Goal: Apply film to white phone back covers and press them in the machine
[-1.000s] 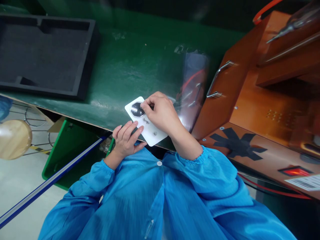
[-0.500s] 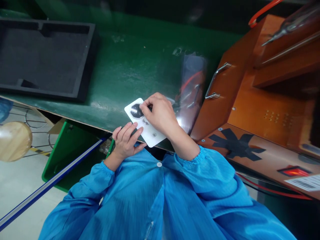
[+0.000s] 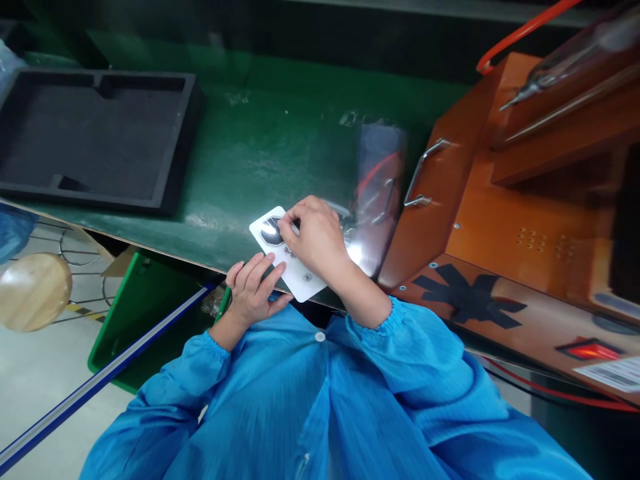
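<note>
A thin white phone back panel (image 3: 303, 283) lies slanted at the front edge of the bench. It carries a shiny dark camera window (image 3: 271, 231) at its upper left and small dark prints lower down. My left hand (image 3: 253, 288) has its fingers stretched out, with the fingertips resting along the panel's lower-left edge. Over the panel, my right hand (image 3: 316, 233) pinches thumb and finger together at the right side of the camera window. Whatever may be between those fingertips is too small to make out, and this hand covers the panel's right part.
A black foam tray (image 3: 173, 167) sits at the left on the green bench (image 3: 245, 153). To the right are clear plastic film (image 3: 377, 193) and an orange machine (image 3: 450, 193) with a metal handle. Below the bench stand a green bin (image 3: 145, 320) and a wooden stool (image 3: 35, 292).
The view has shifted slightly, so the scene sits a little lower. My right hand stays pinched at the camera window, whose reflection has changed; my left hand keeps its place at the panel's edge.
</note>
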